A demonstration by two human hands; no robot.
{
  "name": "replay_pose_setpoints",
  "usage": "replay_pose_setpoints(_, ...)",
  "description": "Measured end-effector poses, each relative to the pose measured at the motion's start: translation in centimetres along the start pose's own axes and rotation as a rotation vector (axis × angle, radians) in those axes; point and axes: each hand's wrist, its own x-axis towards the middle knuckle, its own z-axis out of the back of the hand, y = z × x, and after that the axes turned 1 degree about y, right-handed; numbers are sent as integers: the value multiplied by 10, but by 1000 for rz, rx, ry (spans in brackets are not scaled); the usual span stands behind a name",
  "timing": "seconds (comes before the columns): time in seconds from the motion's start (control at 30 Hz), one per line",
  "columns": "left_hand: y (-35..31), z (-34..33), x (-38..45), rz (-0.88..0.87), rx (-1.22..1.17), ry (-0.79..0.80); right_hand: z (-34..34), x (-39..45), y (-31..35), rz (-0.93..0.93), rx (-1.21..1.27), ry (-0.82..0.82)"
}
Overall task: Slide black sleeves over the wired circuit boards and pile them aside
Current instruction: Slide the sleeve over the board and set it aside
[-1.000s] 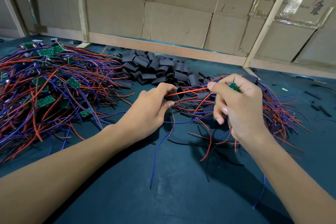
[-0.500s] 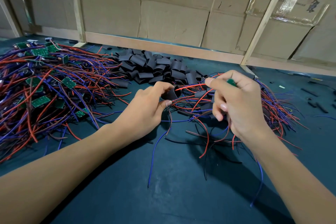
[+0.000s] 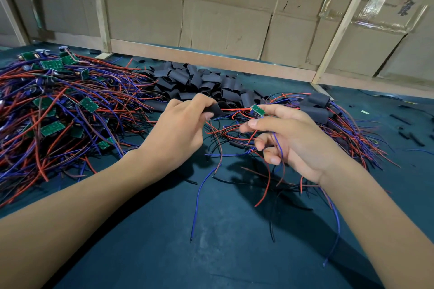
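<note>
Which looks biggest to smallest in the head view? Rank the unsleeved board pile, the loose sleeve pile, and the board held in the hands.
1. Unsleeved board pile, by far the largest.
2. Loose sleeve pile, though it lies farther from the camera.
3. Held board, smallest, pinched by the right hand.

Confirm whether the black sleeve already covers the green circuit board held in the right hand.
No: the green circuit board sits bare in the right hand, while the black sleeve is apart in the left hand.

Board pile (image 3: 54, 105) cut off at left edge
</note>
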Motion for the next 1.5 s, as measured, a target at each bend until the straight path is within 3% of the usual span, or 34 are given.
replay_pose_setpoints(0.2, 7, 4, 1, 42, -4, -56, 6, 1, -1, 37, -173, -112)
replay_pose_setpoints(0.33, 8, 9, 3, -62, 121, -78, 8, 1, 0, 204, -72, -118)
replay_pose_setpoints(0.5, 2, 6, 2, -188, 276, -14, 3, 0, -3, 334, -234, -138)
replay_pose_setpoints(0.63, -2, 3, 0, -216, 225, -11, 3, 2, -7, 435, -366, -153)
replay_pose_setpoints(1.1, -2, 3, -1, -235, 163, -9, -3, -3, -7, 589, -489, -236)
replay_pose_setpoints(1.17, -4, 4, -1, -243, 152, -4, -5, -5, -9, 665, -560, -291)
replay_pose_setpoints(1.3, -7, 6, -2, -287, 157, -4, -10, -8, -15, 995, -967, -407)
replay_pose_setpoints(1.5, -10, 5, -2, -320, 139, -14, -10, -6, -19, 1084, -1032, -418)
